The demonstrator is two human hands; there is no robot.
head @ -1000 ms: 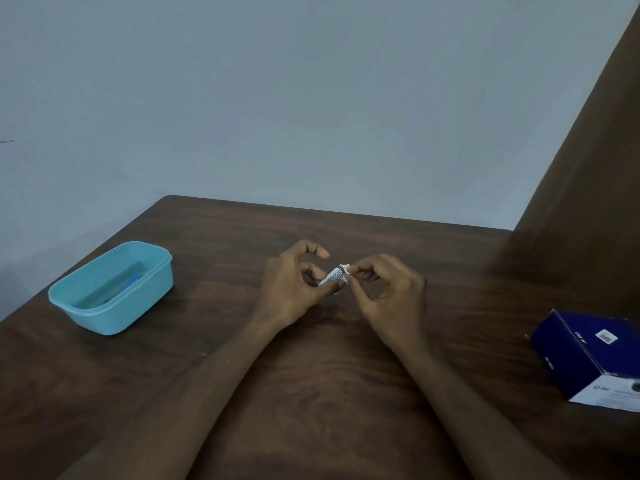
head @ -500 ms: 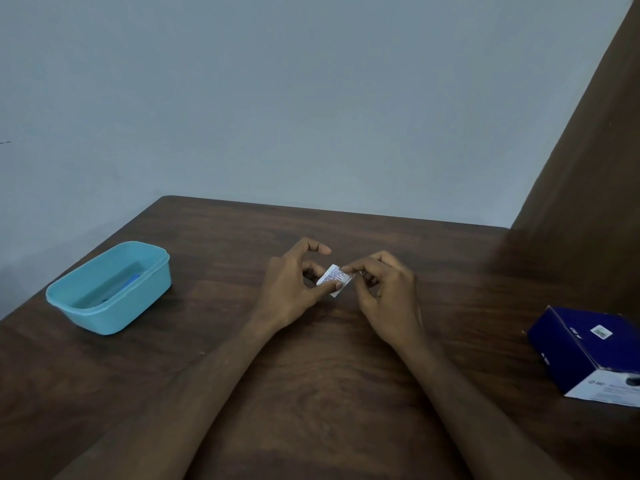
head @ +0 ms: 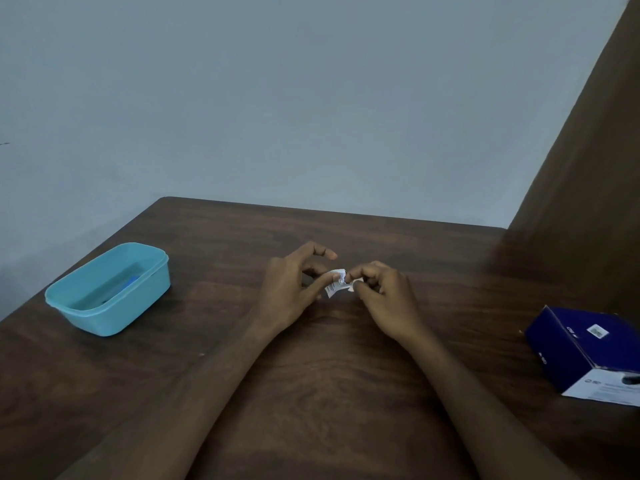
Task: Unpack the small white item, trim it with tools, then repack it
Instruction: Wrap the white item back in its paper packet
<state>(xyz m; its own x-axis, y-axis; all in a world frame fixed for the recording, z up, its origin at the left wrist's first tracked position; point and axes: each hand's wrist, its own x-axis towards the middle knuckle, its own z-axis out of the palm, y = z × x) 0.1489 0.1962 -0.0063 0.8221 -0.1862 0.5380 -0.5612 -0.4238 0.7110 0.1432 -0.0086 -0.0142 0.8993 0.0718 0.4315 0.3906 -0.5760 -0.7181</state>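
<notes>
A small white paper packet (head: 336, 285) is pinched above the brown wooden table (head: 346, 393) by the left hand (head: 294, 289) and the right hand (head: 384, 296), each gripping one side. If it is pulled too hard, whatever is inside could be torn or dropped.

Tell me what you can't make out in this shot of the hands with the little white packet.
- Small white paper packet, head view: print too small to read; fingers of the left hand and right hand cover its ends and any contents.
- Light blue plastic tub: a blue thing inside, too blurred and shadowed to identify.
- Dark blue cardboard box: cut off by the right edge; label unreadable.
</notes>
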